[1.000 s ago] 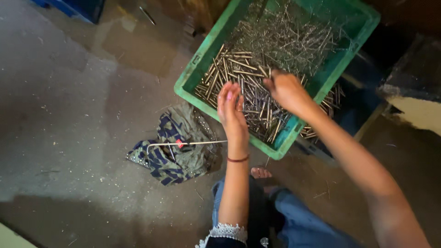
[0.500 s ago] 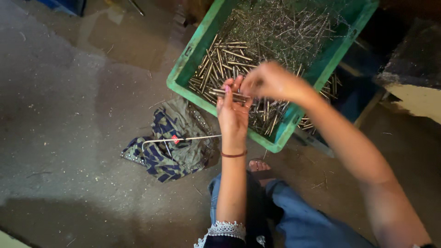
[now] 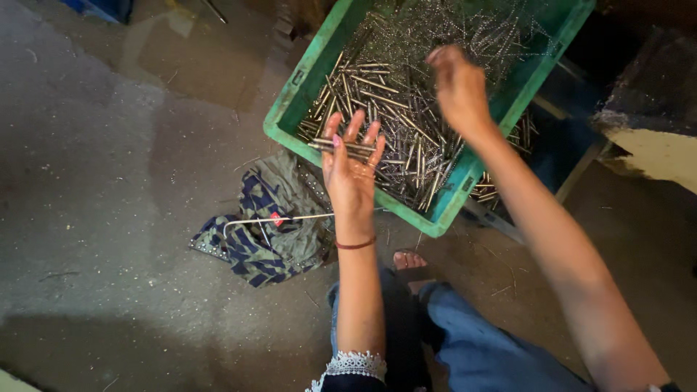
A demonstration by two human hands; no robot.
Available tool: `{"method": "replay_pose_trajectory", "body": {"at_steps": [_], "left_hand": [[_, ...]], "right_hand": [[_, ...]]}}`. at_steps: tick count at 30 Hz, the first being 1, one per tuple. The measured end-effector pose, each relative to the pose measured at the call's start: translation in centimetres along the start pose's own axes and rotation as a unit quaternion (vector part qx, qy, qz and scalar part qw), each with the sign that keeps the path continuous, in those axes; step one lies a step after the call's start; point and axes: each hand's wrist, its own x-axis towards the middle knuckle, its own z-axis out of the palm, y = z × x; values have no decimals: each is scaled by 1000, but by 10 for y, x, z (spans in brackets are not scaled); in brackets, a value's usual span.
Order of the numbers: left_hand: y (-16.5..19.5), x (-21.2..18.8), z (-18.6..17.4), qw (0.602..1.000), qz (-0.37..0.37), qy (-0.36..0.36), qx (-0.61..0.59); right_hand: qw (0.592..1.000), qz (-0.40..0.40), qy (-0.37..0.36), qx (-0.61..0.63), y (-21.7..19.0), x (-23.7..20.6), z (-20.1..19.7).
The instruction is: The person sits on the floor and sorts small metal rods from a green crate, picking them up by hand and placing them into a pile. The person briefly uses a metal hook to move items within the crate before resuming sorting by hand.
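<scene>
L hand [image 3: 351, 170]: palm up, fingers spread flat, a few metal rods [image 3: 341, 146] resting across them as on a tray.
R hand [image 3: 459, 86]: over far part of green crate [image 3: 301, 80], fingers blurred, can't tell.
Near left: patterned cloth [image 3: 261, 232].

Metal rods [image 3: 406, 138] in crate [image 3: 290, 116], cloth [image 3: 265, 232] left of crate on floor [image 3: 94, 218]

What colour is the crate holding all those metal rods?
Green; the crate shows best in the head view.
</scene>
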Motion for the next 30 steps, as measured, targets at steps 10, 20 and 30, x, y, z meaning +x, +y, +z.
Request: {"method": "replay_pose_trajectory", "body": {"at_steps": [10,20,30], "left_hand": [[7,-5,-4,997,-45,50,30],[2,0,-24,987,-63,143,31],[9,-5,-10,989,-27,136,-54]], "right_hand": [[936,131,-253,-205,-81,4,-21],[951,95,-220,-194,-73,34,32],[958,63,-252,-122,-62,28,14]]}}
